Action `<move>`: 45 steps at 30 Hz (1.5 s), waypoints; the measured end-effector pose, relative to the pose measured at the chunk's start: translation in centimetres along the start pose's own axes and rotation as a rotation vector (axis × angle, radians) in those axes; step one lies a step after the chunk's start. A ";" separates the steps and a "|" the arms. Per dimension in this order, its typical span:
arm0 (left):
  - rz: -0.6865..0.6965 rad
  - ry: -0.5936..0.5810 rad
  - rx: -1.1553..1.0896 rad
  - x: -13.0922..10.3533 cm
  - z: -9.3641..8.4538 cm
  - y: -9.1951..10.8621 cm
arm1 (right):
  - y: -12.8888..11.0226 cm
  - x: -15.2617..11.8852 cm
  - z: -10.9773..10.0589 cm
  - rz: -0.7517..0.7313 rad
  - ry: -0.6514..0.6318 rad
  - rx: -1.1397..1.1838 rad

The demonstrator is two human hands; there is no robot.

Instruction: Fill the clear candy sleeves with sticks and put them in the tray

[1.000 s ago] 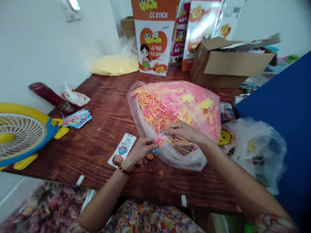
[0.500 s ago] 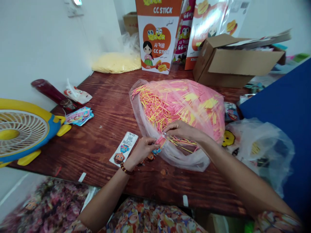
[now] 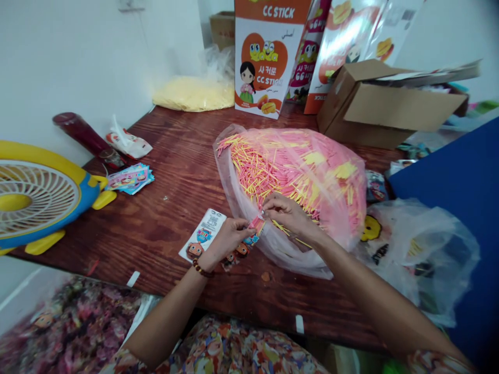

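Note:
Pinched in my left hand (image 3: 226,240) is a small clear packet (image 3: 256,224) with pink sticks in it and a blue printed label. My right hand (image 3: 286,215) has its fingertips closed at the packet's upper end; whether they grip the packet or a stick is too small to tell. Just beyond both hands lies a large clear bag (image 3: 288,156) full of thin pink and yellow sticks, its mouth open toward me. Flat printed white packets (image 3: 210,224) lie left of my left hand. More printed cartoon faces (image 3: 236,253) show beneath that hand, partly covered.
A yellow and blue fan (image 3: 88,195) stands at left, near a dark red bottle (image 3: 80,136), a tissue pack (image 3: 134,145) and loose sachets (image 3: 132,179). CC Stick boxes (image 3: 259,67), an open carton (image 3: 401,106) and a yellow-filled bag (image 3: 195,94) line the back.
The view has shifted slightly, so the scene sits a little further right. Both hands stay together at the packet, the right fingertips still at its upper end.

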State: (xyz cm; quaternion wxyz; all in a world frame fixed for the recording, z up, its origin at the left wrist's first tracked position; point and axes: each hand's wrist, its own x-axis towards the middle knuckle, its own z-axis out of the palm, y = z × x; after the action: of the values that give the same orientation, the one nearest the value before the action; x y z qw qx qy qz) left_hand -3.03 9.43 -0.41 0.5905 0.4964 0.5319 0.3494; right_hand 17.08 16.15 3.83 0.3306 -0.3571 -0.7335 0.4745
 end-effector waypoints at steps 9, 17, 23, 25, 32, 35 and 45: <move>0.020 0.007 -0.071 -0.4 -1.4 -0.6 | -0.7 1.8 1.1 0.036 -0.116 -0.026; -0.021 -0.043 -0.243 -0.6 -3.3 -0.4 | -1.2 2.8 3.3 -0.104 -0.018 -0.204; -0.075 -0.071 -0.368 -1.1 -4.5 -0.5 | -1.7 3.3 4.4 0.016 0.031 -0.061; -0.069 -0.073 -0.391 -1.2 -4.8 -0.6 | -1.7 3.7 4.6 0.085 0.116 0.143; -0.050 -0.001 -0.495 -1.6 -5.5 -1.1 | -2.2 5.0 3.2 0.265 0.399 0.640; -0.052 0.045 -0.493 -1.8 -5.5 -1.2 | -1.8 3.8 3.7 0.325 0.368 0.597; -0.049 -0.002 -0.295 -2.9 -4.0 -0.3 | -2.5 2.3 5.0 0.144 0.129 0.079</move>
State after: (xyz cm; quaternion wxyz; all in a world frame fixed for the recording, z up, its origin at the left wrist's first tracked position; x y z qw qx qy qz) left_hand -7.51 7.48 0.31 0.6658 0.3917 0.4861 0.4087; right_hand 11.25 15.03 4.86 0.3559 -0.4256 -0.6637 0.5017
